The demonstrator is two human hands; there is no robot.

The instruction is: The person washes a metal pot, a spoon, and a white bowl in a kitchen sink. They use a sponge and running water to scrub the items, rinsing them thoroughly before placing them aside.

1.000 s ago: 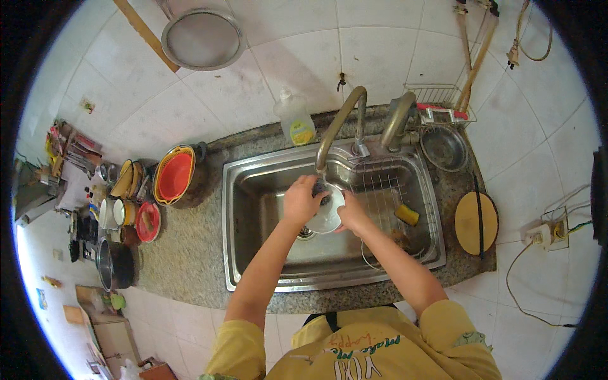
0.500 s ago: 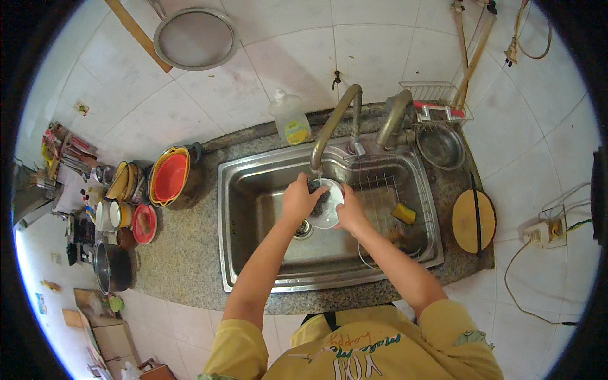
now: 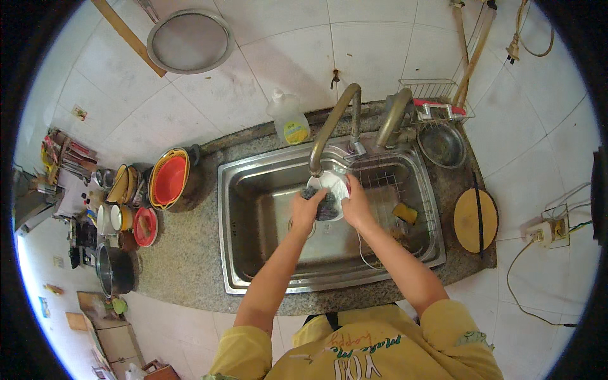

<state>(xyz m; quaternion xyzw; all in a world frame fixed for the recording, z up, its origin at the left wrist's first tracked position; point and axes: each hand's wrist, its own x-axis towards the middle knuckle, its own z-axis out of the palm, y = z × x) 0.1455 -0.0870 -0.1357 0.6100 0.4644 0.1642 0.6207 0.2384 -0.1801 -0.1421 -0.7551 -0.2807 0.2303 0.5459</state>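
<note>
Over the steel sink (image 3: 266, 253) I hold a white bowl (image 3: 335, 182), tilted under the mouth of the curved faucet (image 3: 332, 123). My right hand (image 3: 356, 206) grips the bowl's right rim. My left hand (image 3: 304, 212) is closed on a dark, fuzzy scouring pad (image 3: 327, 208) pressed against the inside of the bowl. Part of the bowl's left side is hidden by the pad and fingers. Whether water runs from the faucet is hard to make out.
A wire rack (image 3: 380, 180) with a yellow sponge (image 3: 405, 213) fills the sink's right side. Behind the sink stands a soap bottle (image 3: 289, 119). Baskets (image 3: 170, 178) and a pot (image 3: 114, 269) crowd the left counter; a metal bowl (image 3: 441, 145) and round board (image 3: 475, 220) lie right.
The bowl has shifted slightly to the right and closer beneath the faucet. My left hand has moved right and down with the pad across the bowl; my right hand still grips the rim.
</note>
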